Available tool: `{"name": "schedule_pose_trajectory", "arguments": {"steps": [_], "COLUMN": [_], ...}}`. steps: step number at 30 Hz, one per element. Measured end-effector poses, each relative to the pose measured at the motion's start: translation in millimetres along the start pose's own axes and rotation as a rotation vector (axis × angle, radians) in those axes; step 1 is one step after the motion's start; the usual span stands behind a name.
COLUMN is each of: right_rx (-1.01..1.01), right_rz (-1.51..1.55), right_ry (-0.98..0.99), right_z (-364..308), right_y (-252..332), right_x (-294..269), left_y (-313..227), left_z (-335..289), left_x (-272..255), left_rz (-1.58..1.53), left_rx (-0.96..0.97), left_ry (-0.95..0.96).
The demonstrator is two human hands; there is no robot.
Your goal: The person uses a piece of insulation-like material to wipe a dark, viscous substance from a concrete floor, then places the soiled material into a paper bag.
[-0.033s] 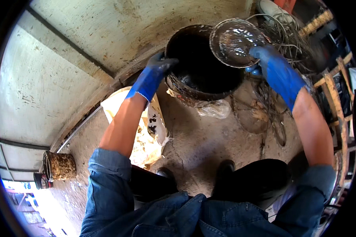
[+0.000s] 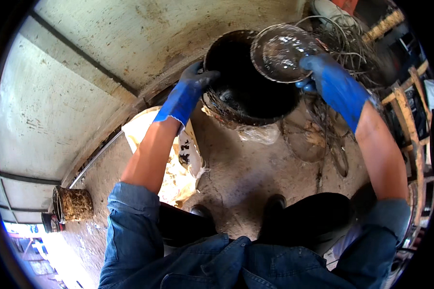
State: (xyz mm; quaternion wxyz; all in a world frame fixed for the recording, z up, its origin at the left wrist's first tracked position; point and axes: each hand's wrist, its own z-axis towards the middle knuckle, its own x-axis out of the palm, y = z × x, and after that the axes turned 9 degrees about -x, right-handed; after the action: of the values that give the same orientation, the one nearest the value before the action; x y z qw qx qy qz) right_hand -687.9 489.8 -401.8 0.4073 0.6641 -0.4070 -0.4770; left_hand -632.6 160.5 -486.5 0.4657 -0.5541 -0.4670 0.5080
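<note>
In blue rubber gloves, my two hands work at a large black drum with an open top and a dark inside. My left hand is closed on the drum's left rim, with the thumb reaching over the edge. My right hand grips the near right edge of a round, shallow pan with a thin rim. Dark, glossy wetness coats the pan, and it hangs over the drum's far right part. The drum's contents are too dark to make out.
A white sack stands left of the drum, near a pale wall. Farther left sits a stained bucket. Crumpled clear plastic lies at the drum's foot. Tangled cords and a wooden frame are to the right.
The pan and my right hand have shifted slightly left over the drum. My left hand stays on the rim.
</note>
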Motion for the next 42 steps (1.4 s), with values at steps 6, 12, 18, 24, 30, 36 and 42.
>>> {"name": "schedule_pose_trajectory", "arguments": {"steps": [6, 12, 18, 24, 30, 36, 42], "right_rx": [-0.102, -0.079, -0.081, -0.059, -0.025, -0.031, -0.079], "right_rz": [0.141, -0.093, -0.211, -0.302, -0.382, -0.43, -0.458], "right_ry": [0.347, 0.156, 0.025, -0.063, -0.118, -0.102, -0.046], "right_z": [-21, 50, 93, 122, 151, 166, 178], "right_y": [-17, -111, -145, -164, -172, -169, -158], "right_x": [10, 54, 112, 139, 138, 148, 170], "left_y": [2, -12, -16, 1, -8, -13, -9], "left_z": [29, 28, 16, 44, 37, 47, 49], "left_x": [37, 81, 74, 52, 55, 34, 21], "left_rz": [0.223, 0.475, 0.542, 0.323, 0.225, 0.251, 0.218], "left_rx": [-0.098, -0.015, -0.027, -0.024, -0.018, -0.138, -0.14], "left_ry": [-0.123, -0.017, -0.013, 0.173, 0.239, 0.282, 0.25]}}
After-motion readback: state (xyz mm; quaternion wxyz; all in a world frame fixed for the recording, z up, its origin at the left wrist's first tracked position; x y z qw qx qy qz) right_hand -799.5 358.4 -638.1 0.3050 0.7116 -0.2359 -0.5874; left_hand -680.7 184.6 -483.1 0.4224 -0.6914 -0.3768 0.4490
